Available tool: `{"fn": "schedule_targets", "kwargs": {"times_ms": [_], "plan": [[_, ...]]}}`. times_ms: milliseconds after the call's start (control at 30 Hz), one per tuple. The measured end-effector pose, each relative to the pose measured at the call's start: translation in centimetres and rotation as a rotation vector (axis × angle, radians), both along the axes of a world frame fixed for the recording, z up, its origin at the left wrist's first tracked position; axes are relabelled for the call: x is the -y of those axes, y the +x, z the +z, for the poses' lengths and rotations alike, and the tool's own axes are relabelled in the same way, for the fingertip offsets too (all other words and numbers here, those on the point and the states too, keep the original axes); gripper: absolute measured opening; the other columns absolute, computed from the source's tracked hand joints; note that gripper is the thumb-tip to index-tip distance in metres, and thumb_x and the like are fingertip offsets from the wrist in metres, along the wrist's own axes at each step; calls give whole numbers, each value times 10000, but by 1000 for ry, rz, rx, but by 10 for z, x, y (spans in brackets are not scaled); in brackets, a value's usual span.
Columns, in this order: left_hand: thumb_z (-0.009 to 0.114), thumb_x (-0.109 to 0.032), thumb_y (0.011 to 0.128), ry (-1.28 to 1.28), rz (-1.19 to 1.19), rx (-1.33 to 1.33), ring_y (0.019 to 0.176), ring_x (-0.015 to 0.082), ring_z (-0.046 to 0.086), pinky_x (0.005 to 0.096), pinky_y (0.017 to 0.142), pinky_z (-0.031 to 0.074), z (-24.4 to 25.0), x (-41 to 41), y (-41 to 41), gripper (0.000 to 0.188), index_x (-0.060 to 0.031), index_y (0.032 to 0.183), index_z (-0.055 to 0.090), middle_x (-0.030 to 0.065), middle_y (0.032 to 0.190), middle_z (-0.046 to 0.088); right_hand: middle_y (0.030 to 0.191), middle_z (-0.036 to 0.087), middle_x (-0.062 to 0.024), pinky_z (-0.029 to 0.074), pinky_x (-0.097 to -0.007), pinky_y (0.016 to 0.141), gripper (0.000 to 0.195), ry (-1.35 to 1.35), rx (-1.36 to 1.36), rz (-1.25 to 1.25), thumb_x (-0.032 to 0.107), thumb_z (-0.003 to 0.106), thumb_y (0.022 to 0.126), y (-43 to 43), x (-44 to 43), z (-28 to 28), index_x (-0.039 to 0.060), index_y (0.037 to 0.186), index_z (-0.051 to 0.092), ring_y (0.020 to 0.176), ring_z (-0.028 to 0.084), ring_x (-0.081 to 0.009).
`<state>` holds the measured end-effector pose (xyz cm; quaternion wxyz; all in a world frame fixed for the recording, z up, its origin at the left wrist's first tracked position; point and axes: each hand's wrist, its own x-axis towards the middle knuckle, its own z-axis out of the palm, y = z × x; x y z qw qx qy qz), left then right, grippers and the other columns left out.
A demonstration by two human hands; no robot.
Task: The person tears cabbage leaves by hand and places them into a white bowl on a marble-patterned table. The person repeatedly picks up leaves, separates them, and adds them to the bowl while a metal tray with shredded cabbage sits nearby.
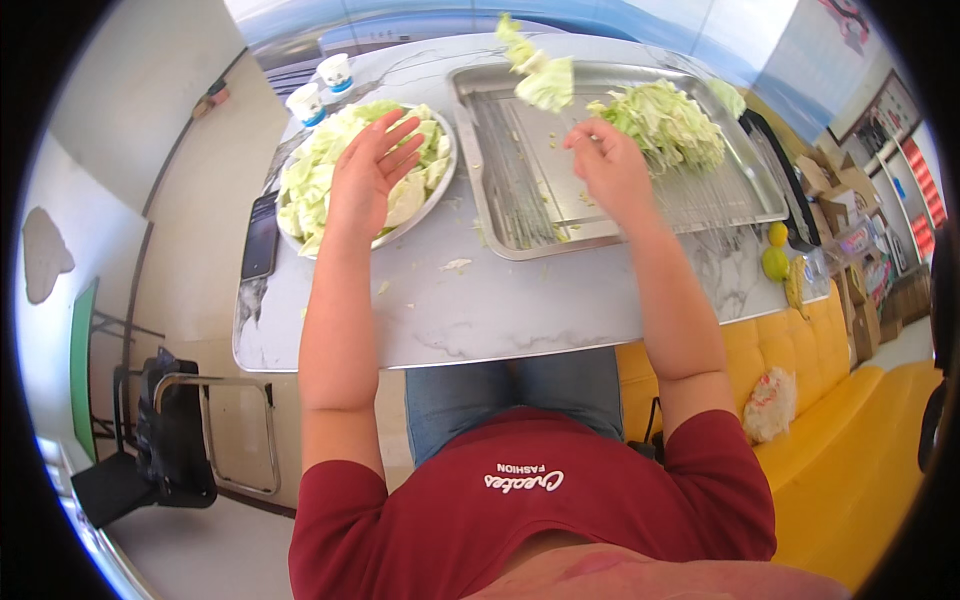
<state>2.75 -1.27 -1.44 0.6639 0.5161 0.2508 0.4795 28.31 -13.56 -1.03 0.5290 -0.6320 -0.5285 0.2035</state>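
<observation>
My left hand [375, 161] is over a round metal bowl [448, 176] heaped with pale green cabbage leaves [300, 195], its fingers apart and its palm showing. My right hand [600, 154] hangs over a rectangular metal tray [474, 180], fingers curled; whether something is between them cannot be told. Pieces of cabbage leaf [546, 81] show blurred above the tray, touching neither hand. Thin clear skewer-like sticks [517, 180] lie along the tray's left part. A pile of cabbage pieces [667, 124] rests at the tray's right, with more thin sticks running from it towards me.
Two paper cups [306, 103] stand behind the bowl, and a phone [260, 236] lies left of it. Yellow-green fruits [775, 264] and a banana [796, 286] are at the marble-patterned table's [480, 315] right edge. A black chair [172, 427] stands lower left, a yellow bench [810, 442] on the right.
</observation>
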Motion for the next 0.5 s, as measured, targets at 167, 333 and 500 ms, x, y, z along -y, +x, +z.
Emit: {"fn": "schedule_targets", "kwargs": {"times_ms": [167,333,500], "plan": [[455,-269,977,-10,13,-11,1147,263,564,345,979,447,0,-1,1,457,26,1325,436,186,1279,546,692,618,-51,426,-269,594,225,17,253,-277,250,559,881,95,23,13,42,930,631,608,549,-115],[473,-235,968,5,7,-29,1122,242,578,321,964,452,2,3,3,419,20,1300,467,178,1246,570,738,628,-56,437,-302,642,244,-167,294,-342,263,563,877,186,48,12,32,927,622,673,555,-138],[503,-219,958,-19,-11,-42,1082,219,595,312,942,459,-1,3,4,373,-6,1264,515,145,1211,599,766,637,-84,454,-312,675,234,-200,497,-275,255,597,864,216,59,-14,36,942,625,706,575,-171]]}}
